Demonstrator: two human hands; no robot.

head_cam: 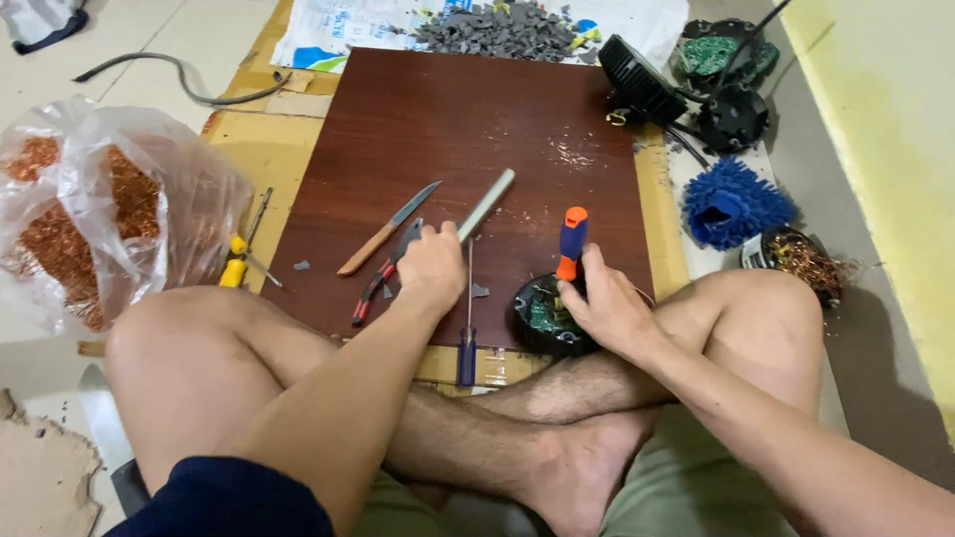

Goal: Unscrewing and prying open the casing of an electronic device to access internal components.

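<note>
I sit cross-legged in front of a dark brown wooden board [468, 129]. My left hand [432, 267] rests on the board, closed on the near end of a long grey flat bar [487, 204]. My right hand [603, 303] grips a screwdriver with an orange and blue handle [571, 242], standing upright in a round black part with a green circuit board [542, 316] at the board's near edge. Just left of my left hand lie red-handled pliers [383, 278] and a wooden-handled knife [388, 228]. A blue-handled screwdriver [467, 333] lies between my hands.
A clear plastic bag of copper wire [70, 219] stands on the left. A yellow-handled tool [239, 261] lies beside the board. A pile of grey scraps [497, 30] sits at the back. Black lamp housings [696, 89], a blue brush-like thing [734, 204] and a tub of copper bits [801, 257] are on the right.
</note>
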